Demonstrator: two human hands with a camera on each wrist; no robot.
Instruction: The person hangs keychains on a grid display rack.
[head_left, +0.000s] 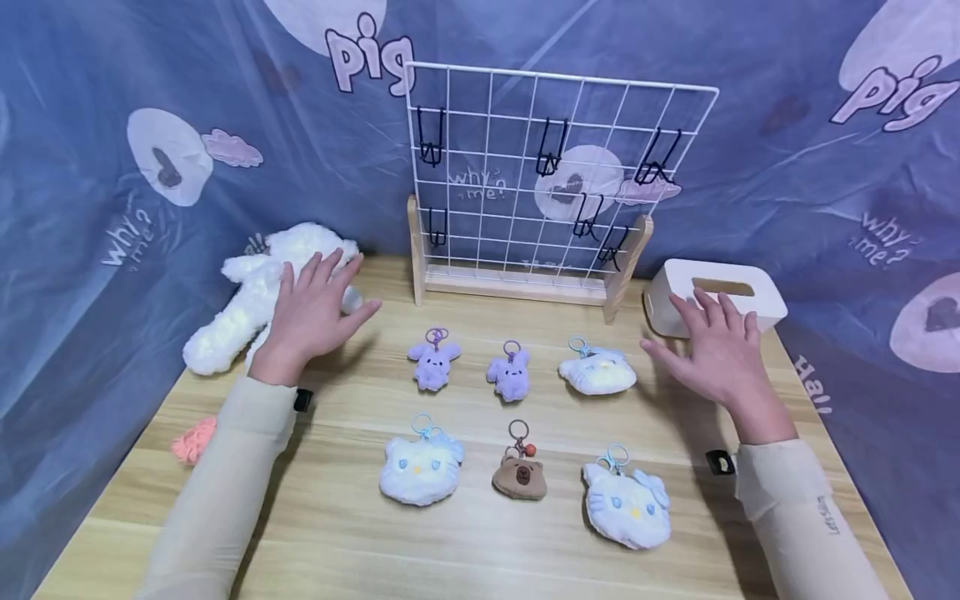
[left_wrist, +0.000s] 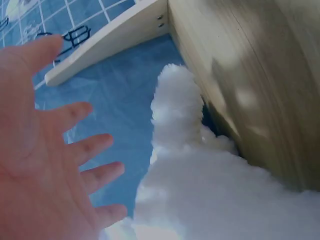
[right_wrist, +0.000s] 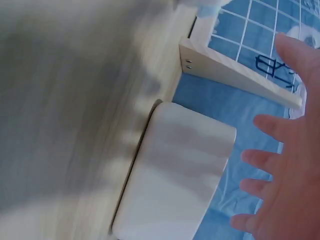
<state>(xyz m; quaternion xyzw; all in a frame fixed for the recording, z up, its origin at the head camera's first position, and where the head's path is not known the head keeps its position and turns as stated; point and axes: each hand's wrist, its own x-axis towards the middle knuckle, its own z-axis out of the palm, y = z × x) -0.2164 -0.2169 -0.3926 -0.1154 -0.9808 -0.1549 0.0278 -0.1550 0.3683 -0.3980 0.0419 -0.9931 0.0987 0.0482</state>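
Note:
My left hand [head_left: 315, 310] hovers with spread fingers over the white plush toy [head_left: 240, 312] at the left of the table; it holds nothing. On the right, my right hand [head_left: 718, 354] is spread in the air beside the white tissue box [head_left: 671, 310], also holding nothing. Between them lie two purple plush keychains [head_left: 432, 367] [head_left: 512, 379] and a white cat-face plush keychain [head_left: 600, 373]. Nearer to me are another white cat-face keychain [head_left: 420, 473], a brown capybara-like keychain [head_left: 520, 477] and a third white cat-face keychain [head_left: 630, 508].
A white wire grid rack [head_left: 510, 200] on a wooden stand [head_left: 517, 287] stands at the back, with several black hooks [head_left: 550, 148] on it. A pink object [head_left: 195, 440] lies partly behind my left sleeve. Blue printed cloth [head_left: 75, 275] surrounds the wooden table [head_left: 360, 550].

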